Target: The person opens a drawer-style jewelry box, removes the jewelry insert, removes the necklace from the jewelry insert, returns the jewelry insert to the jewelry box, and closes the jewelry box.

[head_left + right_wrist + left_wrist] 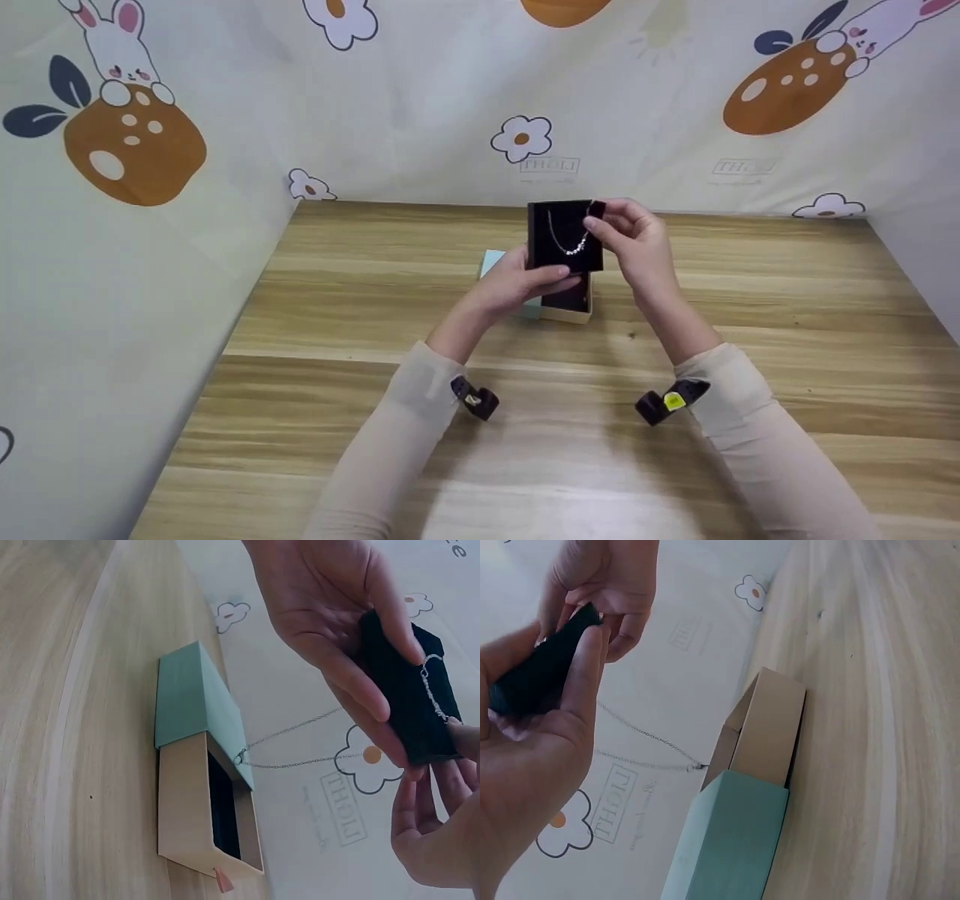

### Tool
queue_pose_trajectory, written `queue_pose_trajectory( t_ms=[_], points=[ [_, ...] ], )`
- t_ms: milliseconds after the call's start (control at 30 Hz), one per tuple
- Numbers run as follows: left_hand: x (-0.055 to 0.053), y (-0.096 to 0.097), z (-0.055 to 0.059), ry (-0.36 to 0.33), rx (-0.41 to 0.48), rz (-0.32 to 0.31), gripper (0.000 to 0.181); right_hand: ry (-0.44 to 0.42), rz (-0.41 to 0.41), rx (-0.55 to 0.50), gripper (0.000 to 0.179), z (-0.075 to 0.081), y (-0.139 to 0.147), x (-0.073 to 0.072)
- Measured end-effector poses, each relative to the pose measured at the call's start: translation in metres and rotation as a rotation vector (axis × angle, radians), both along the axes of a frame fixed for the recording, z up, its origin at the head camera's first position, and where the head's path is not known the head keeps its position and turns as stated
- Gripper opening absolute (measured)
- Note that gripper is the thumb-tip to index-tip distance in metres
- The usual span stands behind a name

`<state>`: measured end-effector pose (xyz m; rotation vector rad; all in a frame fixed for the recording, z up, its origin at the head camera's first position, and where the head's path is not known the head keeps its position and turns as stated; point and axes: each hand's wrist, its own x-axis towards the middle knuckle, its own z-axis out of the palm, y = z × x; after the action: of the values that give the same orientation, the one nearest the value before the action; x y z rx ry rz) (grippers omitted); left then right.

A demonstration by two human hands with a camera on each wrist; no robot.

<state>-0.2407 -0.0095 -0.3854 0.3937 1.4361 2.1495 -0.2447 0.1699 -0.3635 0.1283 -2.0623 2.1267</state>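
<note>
A black padded jewelry insert (pixel 555 232) is held up over the table, with a silver necklace (pixel 574 251) draped across its face. My left hand (pixel 517 281) grips the insert from its left and lower edge, thumb across the front. At the upper right corner my right hand (pixel 637 240) pinches it, thumb on the face beside the chain. In the right wrist view, the rest of the chain (pixel 292 765) hangs behind the insert in a long loop. Its clasp (pixel 240 758) overlaps the edge of the mint-green box sleeve (pixel 184 694).
Below the hands, a cream drawer (pixel 182 802) with a black interior sticks partway out of the green sleeve. A pink ribbon tab (pixel 223 880) shows at its end. The wooden table (pixel 337 420) meets a patterned cloth backdrop (pixel 420 112) at its back.
</note>
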Motion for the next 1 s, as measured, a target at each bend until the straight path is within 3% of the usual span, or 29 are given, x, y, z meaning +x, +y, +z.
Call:
queue_pose_trajectory(
  t_ms=[167,300,400,600,700,800,1000],
  points=[
    [-0.002,0.001,-0.003,0.001,0.005,0.167,0.051,0.038,-0.065,0.036,0.025,-0.002,-0.002,0.003],
    [-0.004,0.001,-0.004,0.064,-0.030,0.282,0.047,0.055,-0.094,0.051,0.014,-0.006,-0.002,0.006],
    [-0.005,0.002,-0.005,0.116,-0.068,0.343,0.043,0.051,-0.046,0.047,0.010,-0.008,-0.004,0.007],
    [-0.001,0.005,-0.003,0.302,-0.245,0.467,0.034,0.013,0.064,0.020,0.027,-0.008,-0.010,0.009],
    [0.001,0.005,-0.003,0.403,-0.332,0.500,0.035,0.007,0.100,-0.003,0.029,-0.009,-0.014,0.009],
    [0.001,0.006,-0.003,0.479,-0.352,0.500,0.037,-0.008,0.115,-0.022,0.030,-0.009,-0.018,0.010],
    [0.005,0.011,-0.004,0.568,-0.391,0.487,0.050,-0.071,0.137,-0.078,0.021,-0.008,-0.024,0.011]
  ],
)
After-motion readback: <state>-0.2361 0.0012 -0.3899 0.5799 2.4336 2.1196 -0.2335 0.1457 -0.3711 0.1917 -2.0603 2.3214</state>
